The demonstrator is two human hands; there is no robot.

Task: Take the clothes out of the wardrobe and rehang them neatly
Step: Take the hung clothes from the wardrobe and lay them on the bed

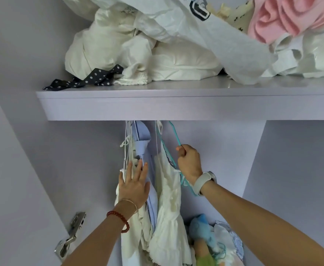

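- Under the shelf, the teal hanger runs up from the right hand, whose fingers are curled tight round its wire; the hook end disappears behind the shelf edge, so whether it sits on a rail cannot be told.
- Just left of those fingers hangs the cream dress, its strap over the hanger's lower arm. A sharp tug could slide the strap off and drop the dress.
- Further left, the left hand lies flat with straight fingers pressing the blue shirt and the white garments aside, gripping nothing. If that hand lets go, the bunch could swing back and snag the hanger.
- Below the right wrist, a soft toy and crumpled clothes lie heaped; a falling dress would land there and crease.
- Above the fingers, the white bundles overhang the shelf and could slip if bumped.
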